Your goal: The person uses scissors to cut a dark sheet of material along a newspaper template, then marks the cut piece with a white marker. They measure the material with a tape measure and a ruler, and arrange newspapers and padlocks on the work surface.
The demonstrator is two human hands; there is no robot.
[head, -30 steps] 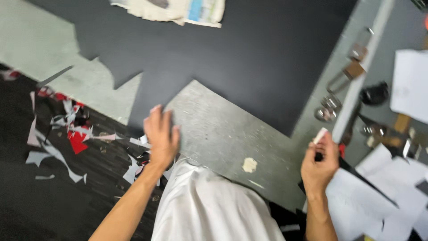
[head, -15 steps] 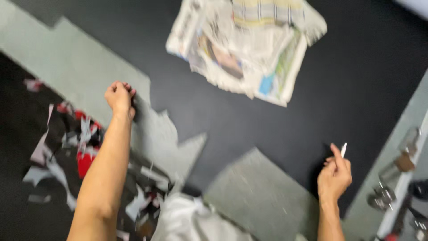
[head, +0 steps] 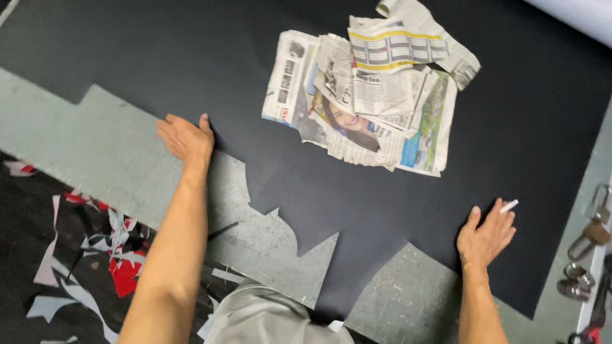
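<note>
1. Head view: both hands have come down flat since a second ago; the left hand (head: 186,138) now presses the black sheet (head: 306,172) at its jagged left edge, fingers spread, gripping nothing
2. The right hand (head: 486,237) lies palm-down on the sheet's lower right, below the newspapers (head: 376,89), white chalk (head: 509,206) pinched between fingers
3. Both arms reach forward, elbows nearly straight

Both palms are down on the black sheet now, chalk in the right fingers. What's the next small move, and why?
Probably slide both palms outward to smooth the black sheet flat. The left hand presses its cut edge on the grey table, the right hand lies flat near the other edge with the white chalk pinched, and crumpled newspaper weighs down the far side.
</note>
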